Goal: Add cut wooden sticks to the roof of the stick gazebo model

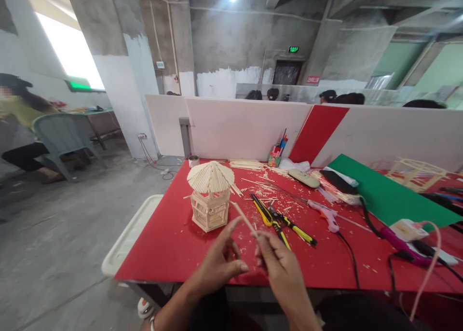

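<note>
My right hand (277, 258) pinches a thin wooden stick (245, 218) near its lower end, and the stick slants up and to the left. Beside it my left hand (223, 258) has its fingers apart, with the index finger reaching toward the stick; whether it touches the stick I cannot tell. Just beyond my left hand stands a small pavilion model (210, 196) built from wooden sticks, with a cone-shaped roof. Yellow-and-black cutters (282, 220) lie on the red table to the right of the stick.
A pink glue gun (327, 216) with a cord lies to the right, near a purple power strip (405, 244). Loose sticks (248, 165) and scraps are strewn across the red table (159, 254). A pen holder (275, 156) stands by the white partition (246, 128). A person sits far left.
</note>
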The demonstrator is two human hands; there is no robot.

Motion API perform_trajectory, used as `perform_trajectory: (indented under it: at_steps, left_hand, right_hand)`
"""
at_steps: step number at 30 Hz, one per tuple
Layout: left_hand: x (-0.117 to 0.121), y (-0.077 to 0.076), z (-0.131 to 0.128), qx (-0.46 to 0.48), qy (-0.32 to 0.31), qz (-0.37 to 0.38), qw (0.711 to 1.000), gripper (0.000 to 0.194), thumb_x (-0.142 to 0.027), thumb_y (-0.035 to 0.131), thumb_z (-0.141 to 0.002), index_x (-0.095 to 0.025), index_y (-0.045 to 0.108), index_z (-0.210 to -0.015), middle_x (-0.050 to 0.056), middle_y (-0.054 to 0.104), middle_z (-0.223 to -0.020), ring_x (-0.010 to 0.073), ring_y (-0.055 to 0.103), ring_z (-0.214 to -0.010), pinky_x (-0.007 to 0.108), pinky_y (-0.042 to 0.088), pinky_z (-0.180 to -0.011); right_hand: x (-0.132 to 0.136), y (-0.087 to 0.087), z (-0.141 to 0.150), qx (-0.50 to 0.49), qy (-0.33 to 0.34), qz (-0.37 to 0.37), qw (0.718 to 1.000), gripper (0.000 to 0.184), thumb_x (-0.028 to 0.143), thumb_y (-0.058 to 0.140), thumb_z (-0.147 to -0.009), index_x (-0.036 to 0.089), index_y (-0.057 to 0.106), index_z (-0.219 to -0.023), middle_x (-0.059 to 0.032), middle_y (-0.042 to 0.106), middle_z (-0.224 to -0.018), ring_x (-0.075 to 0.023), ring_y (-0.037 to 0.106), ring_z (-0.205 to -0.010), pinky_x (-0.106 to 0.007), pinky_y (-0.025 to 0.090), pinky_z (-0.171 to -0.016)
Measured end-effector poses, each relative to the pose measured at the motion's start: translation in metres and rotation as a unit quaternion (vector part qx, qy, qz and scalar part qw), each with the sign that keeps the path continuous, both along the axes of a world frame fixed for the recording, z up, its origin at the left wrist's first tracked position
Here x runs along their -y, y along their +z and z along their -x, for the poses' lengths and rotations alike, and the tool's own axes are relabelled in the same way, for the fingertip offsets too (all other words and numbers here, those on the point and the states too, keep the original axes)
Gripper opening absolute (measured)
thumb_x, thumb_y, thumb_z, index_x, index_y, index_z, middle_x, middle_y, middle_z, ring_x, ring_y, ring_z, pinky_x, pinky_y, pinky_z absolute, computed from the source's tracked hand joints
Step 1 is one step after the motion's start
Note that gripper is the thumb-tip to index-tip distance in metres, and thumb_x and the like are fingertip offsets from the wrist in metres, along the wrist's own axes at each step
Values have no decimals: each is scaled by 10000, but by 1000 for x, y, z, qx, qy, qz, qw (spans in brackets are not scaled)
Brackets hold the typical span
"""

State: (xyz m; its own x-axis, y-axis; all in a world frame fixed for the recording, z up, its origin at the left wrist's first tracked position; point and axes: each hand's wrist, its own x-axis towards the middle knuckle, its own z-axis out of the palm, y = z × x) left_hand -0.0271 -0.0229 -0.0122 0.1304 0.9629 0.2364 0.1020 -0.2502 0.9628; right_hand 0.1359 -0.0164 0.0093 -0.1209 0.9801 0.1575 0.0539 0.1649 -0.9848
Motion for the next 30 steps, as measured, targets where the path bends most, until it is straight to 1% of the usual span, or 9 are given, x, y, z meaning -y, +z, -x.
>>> perform_trajectory:
  at_steps: [2, 4, 7, 12, 15, 19, 26, 28, 30]
  left_hand:
    - [4, 7, -7, 45, -92, 53, 993, 615, -556, 589, -783, -148, 572, -1242, 68, 647, -768, 153, 581, -626, 238, 464, -553]
    - [5, 12, -12, 41, -101, 81, 991, 525, -564, 470, -854, -114, 652, -1053, 52, 628, -687, 129, 556, -554, 216, 434, -508]
    - [4, 13, -12, -10, -17, 68, 998, 446, -501, 447, -886, -128, 675, -795, 17, 577, -533, 104, 497, -445, 195, 380, -443]
    - [2, 17, 0, -46, 184, -33, 981, 157, -323, 718, -715, -170, 738, -682, 49, 658, -625, 133, 573, -578, 212, 440, -546]
    - [4, 20, 2, 77, 161, 43, 983, 272, -364, 772, -640, -163, 743, -822, 57, 669, -731, 112, 535, -512, 213, 426, -442]
    - [8, 23, -2, 209, 103, 88, 969, 287, -409, 686, -749, -125, 716, -780, 44, 633, -620, 113, 543, -486, 208, 441, -413]
    - [9, 36, 15, 298, 252, 12, 921, 292, -420, 732, -710, -131, 690, -707, 57, 681, -683, 131, 599, -537, 202, 471, -426]
    - [10, 37, 16, 281, 252, 5, 926, 287, -412, 722, -726, -126, 693, -720, 66, 687, -698, 137, 606, -547, 215, 486, -445]
    - [13, 37, 13, 246, 215, 13, 945, 287, -400, 707, -747, -114, 699, -731, 83, 690, -720, 144, 609, -555, 231, 496, -458]
  right_hand:
    - [4, -3, 15, -30, 74, 8, 997, 414, 513, 470, -885, 165, 659, -1007, -12, 597, -666, -127, 561, -558, -211, 467, -509]
    - [5, -9, 24, -30, 86, -14, 996, 384, 473, 459, -900, 171, 656, -1032, -51, 652, -805, -151, 615, -709, -236, 512, -634]
    - [1, -21, 24, 23, 55, -60, 996, 363, 398, 450, -908, 187, 638, -1135, -90, 674, -1014, -185, 634, -899, -277, 516, -786]
    - [-7, -22, 9, 88, 1, -136, 987, 319, 340, 439, -917, 197, 650, -1108, -71, 690, -939, -162, 647, -809, -224, 510, -701]
    - [-6, -12, 10, 103, 44, -144, 983, 253, 331, 460, -922, 206, 670, -987, -37, 683, -850, -140, 632, -750, -199, 486, -680]
    - [-3, -7, 15, 122, 84, -146, 978, 255, 356, 474, -924, 202, 675, -902, -29, 679, -806, -140, 622, -732, -197, 461, -658]
    - [-21, -27, -39, 227, -120, -161, 953, 332, 451, 502, -882, 198, 650, -725, -31, 649, -668, -154, 583, -610, -229, 441, -588]
    - [-20, -23, -46, 213, -170, -181, 945, 284, 430, 511, -872, 194, 670, -879, -64, 680, -813, -161, 592, -660, -244, 467, -627]
    - [-12, -14, -36, 181, -122, -197, 956, 355, 385, 510, -874, 195, 595, -1161, -90, 662, -997, -146, 582, -691, -247, 487, -661]
